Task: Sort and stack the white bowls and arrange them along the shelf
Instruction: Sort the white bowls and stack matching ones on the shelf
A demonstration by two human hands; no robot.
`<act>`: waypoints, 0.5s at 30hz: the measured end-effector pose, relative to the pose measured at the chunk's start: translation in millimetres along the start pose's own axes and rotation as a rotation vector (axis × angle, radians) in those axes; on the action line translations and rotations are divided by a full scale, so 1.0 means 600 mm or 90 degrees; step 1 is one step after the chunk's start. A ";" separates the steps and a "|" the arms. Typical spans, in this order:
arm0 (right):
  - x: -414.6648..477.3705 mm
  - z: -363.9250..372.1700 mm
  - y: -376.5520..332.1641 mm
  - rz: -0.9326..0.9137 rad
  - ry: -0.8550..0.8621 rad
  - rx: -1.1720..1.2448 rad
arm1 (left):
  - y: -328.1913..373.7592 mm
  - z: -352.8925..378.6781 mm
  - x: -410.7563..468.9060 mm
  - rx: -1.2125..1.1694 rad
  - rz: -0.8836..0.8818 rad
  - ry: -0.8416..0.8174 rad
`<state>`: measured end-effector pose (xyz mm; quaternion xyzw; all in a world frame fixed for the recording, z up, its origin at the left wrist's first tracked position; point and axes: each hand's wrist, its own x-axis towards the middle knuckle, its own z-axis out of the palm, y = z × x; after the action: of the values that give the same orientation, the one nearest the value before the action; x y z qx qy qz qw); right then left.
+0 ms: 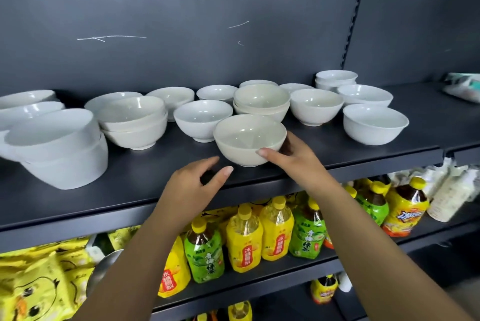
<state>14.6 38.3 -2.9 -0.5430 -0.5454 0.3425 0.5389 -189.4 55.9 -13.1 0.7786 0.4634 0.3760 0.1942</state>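
- Right hand (288,154), in the head view, gripped a cream bowl (249,138), thumb on its near wall and fingers behind its right side.
- Left hand (197,183) held nothing, its fingers loosely curled just beside the bowl's lower left.
- That bowl sat upright at the front of the dark shelf (337,144); I could not tell whether its foot touched the shelf.
- Directly behind it stood a cream stack (261,102) of nested bowls.
- A single white bowl (202,120) stood to the left, then a second stack (135,123), and a tilted stack (59,149) at the far left.
- To the right were three single bowls (374,123), with a small back stack (336,79) behind them.
- On the lower shelf stood drink bottles (244,240), with yellow packs (33,281) to their left.
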 end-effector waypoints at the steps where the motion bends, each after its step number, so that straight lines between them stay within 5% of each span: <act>1: 0.001 0.000 -0.001 -0.004 -0.002 0.005 | 0.001 0.000 0.007 -0.044 -0.037 -0.016; 7: -0.002 0.004 -0.004 -0.006 0.028 0.025 | 0.017 0.009 0.039 -0.266 -0.093 -0.081; 15: -0.014 0.007 -0.070 -0.082 0.030 0.091 | 0.052 -0.018 0.049 -0.353 -0.062 0.072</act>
<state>-0.4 23.8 34.8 -0.4747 -0.5409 0.3323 0.6097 -171.0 65.4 26.2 0.6504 0.3895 0.5215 0.3916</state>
